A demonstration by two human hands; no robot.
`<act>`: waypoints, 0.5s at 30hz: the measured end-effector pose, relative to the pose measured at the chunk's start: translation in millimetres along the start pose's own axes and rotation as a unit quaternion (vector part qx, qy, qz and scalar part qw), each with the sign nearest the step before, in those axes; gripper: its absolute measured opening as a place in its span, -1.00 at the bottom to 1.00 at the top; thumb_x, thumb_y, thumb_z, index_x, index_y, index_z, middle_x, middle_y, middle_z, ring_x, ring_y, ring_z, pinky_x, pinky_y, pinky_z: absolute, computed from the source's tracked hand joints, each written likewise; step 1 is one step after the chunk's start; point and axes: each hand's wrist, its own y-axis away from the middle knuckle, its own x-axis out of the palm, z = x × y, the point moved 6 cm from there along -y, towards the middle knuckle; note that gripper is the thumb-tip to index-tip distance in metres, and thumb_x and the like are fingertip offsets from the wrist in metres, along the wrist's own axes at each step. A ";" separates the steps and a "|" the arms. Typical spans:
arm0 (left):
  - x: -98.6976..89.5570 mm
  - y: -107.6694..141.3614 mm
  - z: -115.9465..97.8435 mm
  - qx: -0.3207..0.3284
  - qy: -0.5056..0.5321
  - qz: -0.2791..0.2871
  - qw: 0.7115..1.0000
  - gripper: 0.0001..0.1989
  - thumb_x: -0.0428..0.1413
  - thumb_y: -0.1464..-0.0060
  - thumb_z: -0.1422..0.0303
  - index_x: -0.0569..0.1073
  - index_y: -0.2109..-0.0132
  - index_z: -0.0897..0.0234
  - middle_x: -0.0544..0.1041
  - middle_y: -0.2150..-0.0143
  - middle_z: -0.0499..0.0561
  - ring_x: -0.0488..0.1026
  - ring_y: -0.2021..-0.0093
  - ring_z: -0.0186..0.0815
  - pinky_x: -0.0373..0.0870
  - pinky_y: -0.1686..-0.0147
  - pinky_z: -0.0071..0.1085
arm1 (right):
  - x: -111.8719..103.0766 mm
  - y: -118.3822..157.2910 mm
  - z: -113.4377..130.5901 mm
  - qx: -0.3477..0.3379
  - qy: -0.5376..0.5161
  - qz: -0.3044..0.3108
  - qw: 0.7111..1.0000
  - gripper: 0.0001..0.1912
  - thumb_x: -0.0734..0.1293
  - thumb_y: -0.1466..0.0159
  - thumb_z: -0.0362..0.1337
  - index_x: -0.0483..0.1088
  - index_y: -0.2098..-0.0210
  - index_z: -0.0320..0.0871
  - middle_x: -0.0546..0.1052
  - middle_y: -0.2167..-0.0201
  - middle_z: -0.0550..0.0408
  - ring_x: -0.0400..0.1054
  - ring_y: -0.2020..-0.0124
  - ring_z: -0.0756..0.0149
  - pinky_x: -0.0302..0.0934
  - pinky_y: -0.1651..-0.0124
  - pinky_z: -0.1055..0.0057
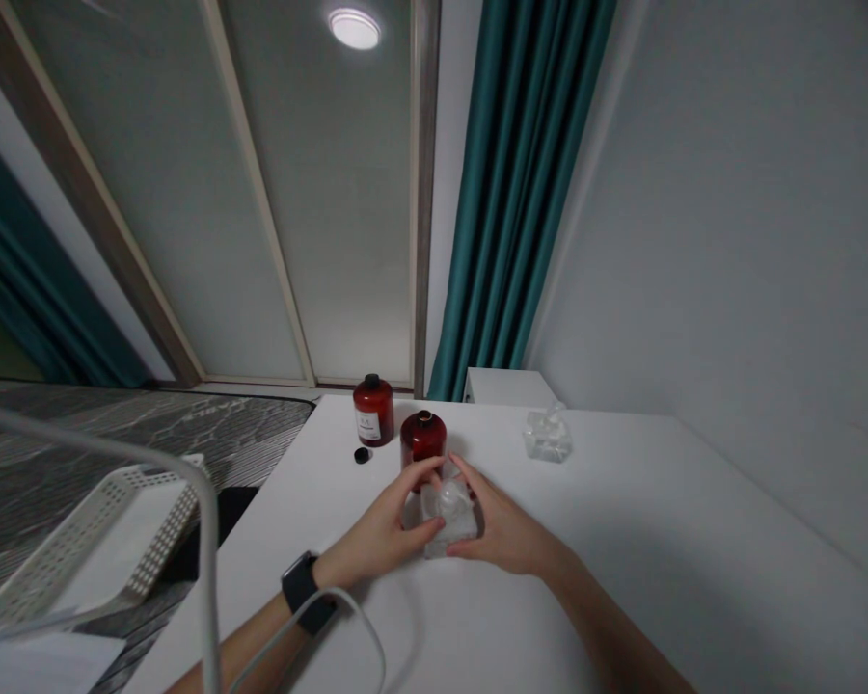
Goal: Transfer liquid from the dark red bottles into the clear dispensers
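Note:
My left hand [396,523], with a dark watch [308,592] on its wrist, curves its fingers around the left side of a clear square bottle [454,525]. From the other side, my right hand [504,528] grips the same bottle, its thumb low and its fingers at the far edge. The bottle's rounded top lies between both hands. Just behind my left fingers is a dark red bottle [423,439] with its neck uncapped. A second red bottle [374,414] with a white label and black cap stands behind it to the left. A small black cap [362,455] lies on the table.
Another clear square piece [548,439] sits at the back right of the white table [550,617]. A white perforated basket [65,540] is at the left, below table level. A pale cable [206,559] crosses the left foreground.

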 end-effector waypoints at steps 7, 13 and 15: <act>2.6 0.0 -0.1 0.015 0.003 -0.005 1.000 -0.43 0.13 -0.16 0.45 0.22 -0.29 0.19 0.42 -0.17 0.15 0.36 -0.19 -0.11 0.22 -0.25 -0.10 | 0.6 0.1 1.6 -0.014 -0.002 0.000 1.000 0.24 0.58 -0.01 -0.29 -0.22 -0.46 0.06 0.12 -0.42 -0.05 0.04 -0.39 -0.03 -0.08 -0.40 -0.03; 4.5 -2.4 4.1 0.000 0.028 -0.040 0.999 -0.52 0.14 -0.16 0.42 0.29 -0.22 0.20 0.48 -0.08 0.12 0.43 -0.08 -0.13 0.31 -0.16 -0.13 | 0.9 -0.7 2.5 0.002 0.003 0.003 1.000 0.25 0.59 0.01 -0.31 -0.20 -0.46 0.03 0.08 -0.44 -0.08 -0.01 -0.42 -0.05 -0.10 -0.41 -0.06; 4.3 -2.7 4.6 -0.002 0.028 -0.052 0.998 -0.51 0.16 -0.13 0.43 0.31 -0.21 0.20 0.48 -0.07 0.12 0.42 -0.07 -0.12 0.31 -0.15 -0.14 | 0.5 -0.8 3.7 0.005 0.009 0.004 1.000 0.25 0.59 0.01 -0.31 -0.20 -0.46 0.03 0.06 -0.45 -0.08 -0.04 -0.43 -0.06 -0.13 -0.42 -0.06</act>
